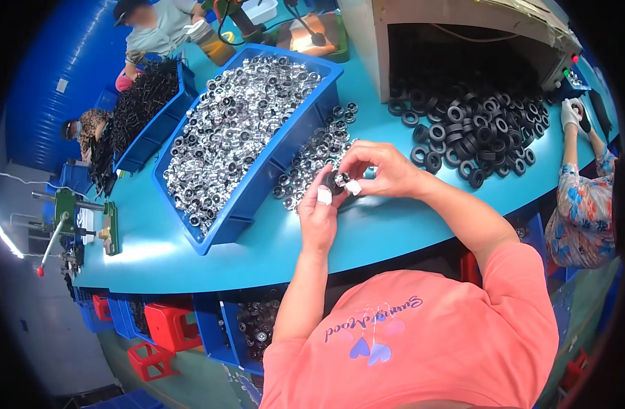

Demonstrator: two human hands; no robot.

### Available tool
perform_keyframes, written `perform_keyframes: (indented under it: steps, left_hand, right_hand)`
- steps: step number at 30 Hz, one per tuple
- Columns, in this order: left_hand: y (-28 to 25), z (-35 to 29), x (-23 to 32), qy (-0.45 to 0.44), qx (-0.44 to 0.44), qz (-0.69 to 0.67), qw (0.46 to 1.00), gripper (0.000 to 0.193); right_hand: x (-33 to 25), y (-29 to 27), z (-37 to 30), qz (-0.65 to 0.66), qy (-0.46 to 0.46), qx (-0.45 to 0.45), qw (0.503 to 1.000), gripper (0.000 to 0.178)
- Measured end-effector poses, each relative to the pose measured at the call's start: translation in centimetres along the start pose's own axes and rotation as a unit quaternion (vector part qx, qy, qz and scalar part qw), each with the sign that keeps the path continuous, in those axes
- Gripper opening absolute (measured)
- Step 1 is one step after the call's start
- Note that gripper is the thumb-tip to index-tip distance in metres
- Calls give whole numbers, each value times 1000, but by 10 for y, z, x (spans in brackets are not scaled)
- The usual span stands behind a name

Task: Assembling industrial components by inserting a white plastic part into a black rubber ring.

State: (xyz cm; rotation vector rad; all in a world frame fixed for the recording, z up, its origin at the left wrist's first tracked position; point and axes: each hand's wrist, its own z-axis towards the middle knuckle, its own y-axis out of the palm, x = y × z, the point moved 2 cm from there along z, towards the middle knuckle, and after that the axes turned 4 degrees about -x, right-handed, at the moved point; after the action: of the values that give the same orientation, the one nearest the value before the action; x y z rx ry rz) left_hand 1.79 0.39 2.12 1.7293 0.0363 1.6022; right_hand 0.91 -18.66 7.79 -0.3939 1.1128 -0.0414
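Observation:
Over the near side of the table, my left hand (318, 208) is closed round a small black tyre (331, 183). My right hand (384, 170) meets it from the other side, its fingers pinching a shiny silver wheel hub (342, 179) against the tyre. The fingers partly hide both parts, so how far the hub sits inside the tyre cannot be told. White tape wraps a finger on each hand. Just beyond my hands, loose silver hubs (319, 150) lie on the table beside a blue bin (258, 184) heaped with more of them.
Black tyres (486, 129) are piled at the right before a box-like machine (363, 41). A bin of black parts (145, 99) and a green hand press (66, 211) stand left. Co-workers sit at the far left; a gloved co-worker's hand (569, 114) is at the right. Red stools (169, 326) stand below.

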Motion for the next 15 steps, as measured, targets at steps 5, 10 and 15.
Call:
perform_keyframes:
  steps: [5, 10, 15]
  left_hand:
    - [-1, 0, 3, 1, -1, 11, 1000, 53]
    - [-7, 1, -3, 1, -4, 4, 1000, 53]
    - [-3, 0, 0, -9, -4, 2, 1000, 54]
  right_hand:
    - [-4, 3, 0, -22, -15, 5, 1000, 25]
    - [-1, 10, -2, -70, -72, 23, 995, 29]
    - [1, 13, -3, -93, -85, 18, 992, 30]
